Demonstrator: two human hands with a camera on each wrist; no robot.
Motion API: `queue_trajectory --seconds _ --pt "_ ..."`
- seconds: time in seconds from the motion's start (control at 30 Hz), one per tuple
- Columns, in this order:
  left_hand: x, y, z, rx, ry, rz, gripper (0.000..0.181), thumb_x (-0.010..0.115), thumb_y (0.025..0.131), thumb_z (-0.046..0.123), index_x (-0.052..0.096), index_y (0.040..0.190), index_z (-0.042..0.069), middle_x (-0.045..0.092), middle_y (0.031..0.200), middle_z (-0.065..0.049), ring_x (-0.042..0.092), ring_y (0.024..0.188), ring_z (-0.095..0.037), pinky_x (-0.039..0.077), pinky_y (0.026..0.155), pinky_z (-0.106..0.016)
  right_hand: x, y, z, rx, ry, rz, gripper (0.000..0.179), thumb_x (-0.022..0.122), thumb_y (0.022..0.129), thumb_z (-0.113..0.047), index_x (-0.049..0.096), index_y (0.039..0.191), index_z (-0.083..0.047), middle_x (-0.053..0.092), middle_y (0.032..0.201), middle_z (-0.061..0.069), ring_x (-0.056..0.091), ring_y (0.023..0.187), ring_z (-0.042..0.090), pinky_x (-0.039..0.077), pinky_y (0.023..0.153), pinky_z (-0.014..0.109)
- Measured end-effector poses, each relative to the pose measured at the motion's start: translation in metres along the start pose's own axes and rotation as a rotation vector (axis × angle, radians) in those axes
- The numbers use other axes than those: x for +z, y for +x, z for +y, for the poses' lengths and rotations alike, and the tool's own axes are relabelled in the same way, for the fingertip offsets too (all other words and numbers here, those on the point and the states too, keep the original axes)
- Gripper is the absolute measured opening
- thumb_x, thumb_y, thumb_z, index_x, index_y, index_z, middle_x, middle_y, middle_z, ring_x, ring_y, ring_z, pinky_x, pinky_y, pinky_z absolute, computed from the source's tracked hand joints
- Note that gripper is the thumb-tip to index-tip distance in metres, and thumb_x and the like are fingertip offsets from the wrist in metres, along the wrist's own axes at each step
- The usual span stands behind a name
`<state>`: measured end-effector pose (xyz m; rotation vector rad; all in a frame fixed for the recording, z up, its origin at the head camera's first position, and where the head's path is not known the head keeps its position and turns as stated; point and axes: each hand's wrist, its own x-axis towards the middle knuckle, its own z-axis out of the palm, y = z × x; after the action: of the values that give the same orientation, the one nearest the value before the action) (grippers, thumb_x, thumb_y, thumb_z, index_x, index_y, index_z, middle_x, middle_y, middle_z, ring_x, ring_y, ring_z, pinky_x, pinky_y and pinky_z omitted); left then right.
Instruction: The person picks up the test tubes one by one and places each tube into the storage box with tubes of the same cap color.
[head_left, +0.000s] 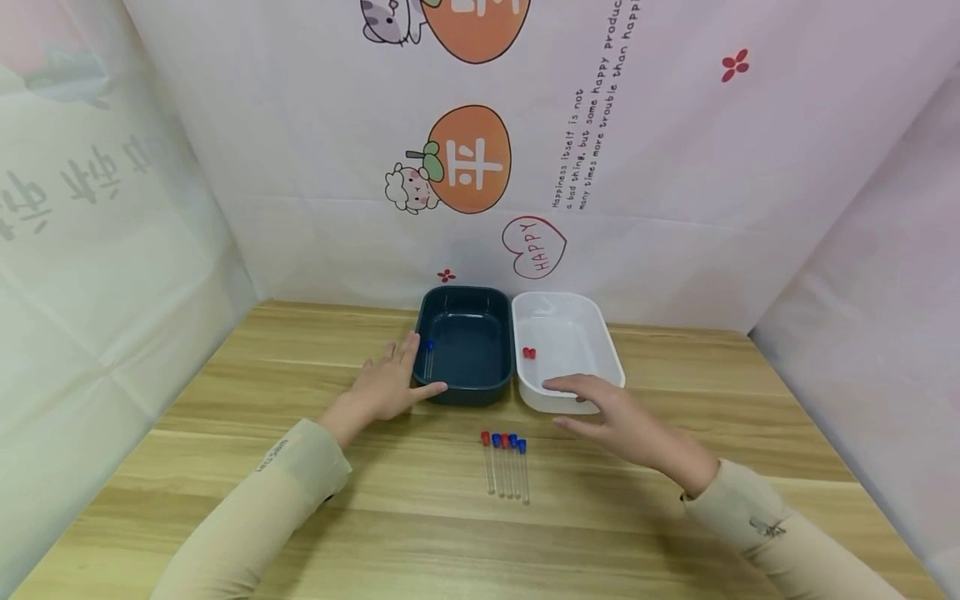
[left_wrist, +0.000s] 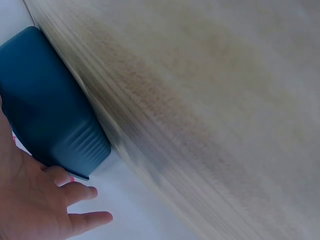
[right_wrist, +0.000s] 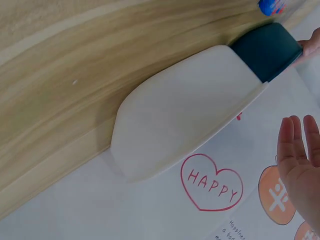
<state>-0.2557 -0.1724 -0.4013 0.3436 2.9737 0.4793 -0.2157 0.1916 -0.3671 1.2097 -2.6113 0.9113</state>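
Note:
My left hand (head_left: 387, 383) lies at the left side of a dark teal tray (head_left: 467, 398), fingers extended along its wall and thumb at the front rim. My right hand (head_left: 611, 417) hovers by the front rim of a white tray (head_left: 558, 403), fingers loosely bent, nothing held. Whether it touches that rim I cannot tell. On the table in front of the trays, several clear tubes (head_left: 507, 475) lie side by side, some with red caps (head_left: 485, 437), others with blue. A blue cap (head_left: 431, 345) shows inside the teal tray. Two red caps (head_left: 529, 353) show in the white one.
Both trays stand side by side at the back of the wooden table (head_left: 405, 533), against a printed white backdrop (head_left: 645, 258). White cloth (head_left: 112, 275) also hangs at the left and right sides.

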Motion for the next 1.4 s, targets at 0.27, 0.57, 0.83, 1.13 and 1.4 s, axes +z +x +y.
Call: queue_trajectory --seconds 0.27,0.57,0.83,1.13,1.4 --pt "0.001 0.001 0.001 -0.001 0.004 -0.004 0.108 0.049 0.095 0.074 0.002 0.165 0.006 0.004 0.171 -0.014 0.010 0.154 -0.042 0.013 0.116 -0.072 0.012 -0.005 -0.003 -0.080 0.012 -0.014 0.047 0.081 0.088 -0.008 0.066 0.133 -0.005 0.068 0.129 0.005 0.063 0.116 0.024 0.056 0.091 0.040" --pt "0.001 0.001 0.000 -0.002 0.000 -0.002 0.108 0.049 0.095 0.074 0.002 0.165 0.006 0.004 0.171 -0.014 0.010 0.154 -0.042 0.014 0.116 -0.072 0.025 -0.006 0.000 -0.060 0.040 -0.100 0.048 0.079 0.092 -0.015 0.063 0.136 -0.004 0.065 0.135 0.010 0.061 0.124 0.028 0.053 0.097 0.048" --pt "0.001 0.002 0.000 -0.002 -0.001 -0.005 0.108 0.048 0.095 0.074 0.002 0.165 0.005 0.003 0.171 -0.014 0.010 0.154 -0.042 0.014 0.115 -0.072 0.035 -0.009 0.000 0.059 0.047 -0.187 0.055 0.075 0.096 -0.026 0.057 0.143 -0.004 0.058 0.143 0.010 0.052 0.134 0.031 0.043 0.109 0.052" --pt "0.001 0.002 -0.001 -0.001 0.010 -0.001 0.109 0.048 0.095 0.075 0.002 0.165 0.005 0.004 0.171 -0.014 0.011 0.154 -0.042 0.015 0.116 -0.072 0.049 -0.010 0.000 0.124 -0.011 -0.223 0.071 0.080 0.091 -0.036 0.054 0.145 0.001 0.057 0.143 0.016 0.051 0.133 0.037 0.042 0.109 0.055" --pt "0.001 0.001 -0.001 -0.003 0.004 -0.008 0.108 0.048 0.095 0.074 0.001 0.165 0.007 0.003 0.171 -0.013 0.010 0.154 -0.041 0.013 0.116 -0.071 0.056 -0.014 -0.003 0.111 -0.149 -0.287 0.089 0.082 0.084 -0.052 0.052 0.146 0.004 0.047 0.150 0.023 0.045 0.138 0.041 0.038 0.112 0.055"
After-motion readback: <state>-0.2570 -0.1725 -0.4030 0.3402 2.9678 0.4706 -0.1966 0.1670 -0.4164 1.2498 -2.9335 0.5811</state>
